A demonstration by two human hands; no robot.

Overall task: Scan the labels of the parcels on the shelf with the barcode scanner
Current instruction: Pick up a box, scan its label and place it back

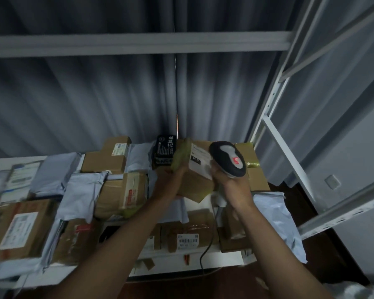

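Note:
My left hand [175,177] grips a small cardboard parcel [194,169] from its left side and lifts it tilted above the shelf. A white label [200,159] on its top face shows "010". My right hand [230,183] holds the grey and black barcode scanner [229,157] by its handle. The scanner's head sits right beside the label, its red light lit. The scanner's cable [205,253] hangs down in front of the shelf.
The white shelf [181,267] is packed with cardboard boxes [105,157], a taped parcel [122,194], grey mailer bags [80,195], a black box [164,151] and a labelled box [187,236]. A metal rack upright [268,108] stands right, a crossbeam [138,43] overhead.

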